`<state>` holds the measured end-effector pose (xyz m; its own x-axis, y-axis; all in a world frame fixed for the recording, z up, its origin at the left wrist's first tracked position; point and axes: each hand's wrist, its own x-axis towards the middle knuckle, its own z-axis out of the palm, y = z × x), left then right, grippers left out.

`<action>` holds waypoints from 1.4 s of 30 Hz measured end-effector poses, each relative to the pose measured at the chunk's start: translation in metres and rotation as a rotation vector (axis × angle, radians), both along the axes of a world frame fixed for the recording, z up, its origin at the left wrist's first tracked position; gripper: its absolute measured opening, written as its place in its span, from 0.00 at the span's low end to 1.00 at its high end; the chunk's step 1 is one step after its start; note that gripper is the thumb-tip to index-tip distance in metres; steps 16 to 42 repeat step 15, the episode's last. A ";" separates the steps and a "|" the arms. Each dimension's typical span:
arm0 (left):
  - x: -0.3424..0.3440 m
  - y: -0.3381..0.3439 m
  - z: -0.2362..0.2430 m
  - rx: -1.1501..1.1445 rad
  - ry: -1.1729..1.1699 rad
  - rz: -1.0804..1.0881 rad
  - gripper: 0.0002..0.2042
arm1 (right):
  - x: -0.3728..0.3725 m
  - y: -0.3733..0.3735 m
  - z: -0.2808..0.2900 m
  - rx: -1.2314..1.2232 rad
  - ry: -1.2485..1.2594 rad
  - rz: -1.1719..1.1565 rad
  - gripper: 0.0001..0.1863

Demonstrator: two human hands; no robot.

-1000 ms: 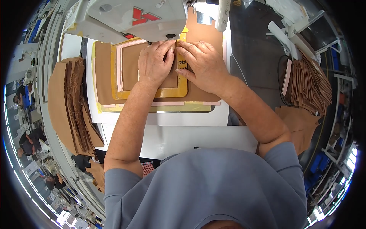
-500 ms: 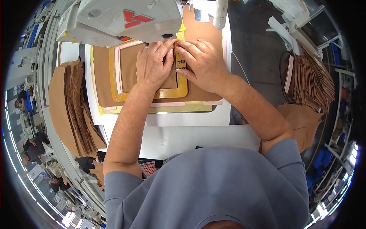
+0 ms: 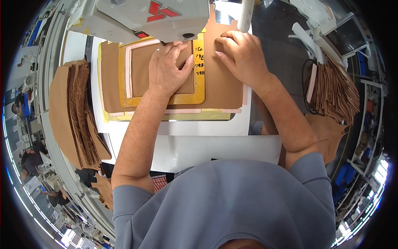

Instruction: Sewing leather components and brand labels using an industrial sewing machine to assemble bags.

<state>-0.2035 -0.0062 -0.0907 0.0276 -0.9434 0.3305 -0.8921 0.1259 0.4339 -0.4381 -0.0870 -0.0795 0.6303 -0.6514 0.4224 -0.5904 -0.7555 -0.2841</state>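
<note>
A yellow template frame (image 3: pixel 199 85) with dark handwriting on its right bar lies over a brown fabric panel (image 3: pixel 222 89). My left hand (image 3: pixel 167 70) is laid flat on the brown fabric inside the frame, its thumb out toward the right bar. Its fingertips reach close under the sewing machine head (image 3: pixel 166 20), which partly hides them. To the right of the frame, my right hand (image 3: pixel 245 56) rests on or just over the panel, fingers bent, with a gap between thumb and forefinger and nothing seen in it.
Brown cut pieces (image 3: pixel 68 112) are stacked at the left. More brown pieces (image 3: pixel 336 93) hang in a thick bundle at the right, beside a black cable. A white handheld-looking device (image 3: pixel 246 16) juts in at the top. The white table edge (image 3: pixel 199 143) runs before my body.
My right hand has moved right, off the frame's right bar, baring the handwriting. My left hand stays on the fabric with little change. The view has shifted slightly.
</note>
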 end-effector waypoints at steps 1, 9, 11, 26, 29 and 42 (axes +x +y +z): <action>0.000 0.000 0.001 0.008 -0.014 -0.019 0.19 | -0.001 0.001 -0.001 0.001 0.000 0.002 0.16; -0.006 -0.002 -0.003 -0.014 -0.067 -0.073 0.19 | -0.004 0.000 -0.005 0.017 -0.037 0.009 0.18; -0.004 -0.002 -0.005 -0.009 -0.080 -0.069 0.21 | -0.005 0.000 -0.003 0.014 -0.012 -0.060 0.19; -0.004 0.000 -0.004 0.026 -0.082 -0.060 0.23 | -0.013 -0.017 -0.011 -0.015 0.094 -0.345 0.26; -0.004 0.000 -0.004 0.026 -0.082 -0.060 0.23 | -0.013 -0.017 -0.011 -0.015 0.094 -0.345 0.26; -0.004 0.000 -0.004 0.026 -0.082 -0.060 0.23 | -0.013 -0.017 -0.011 -0.015 0.094 -0.345 0.26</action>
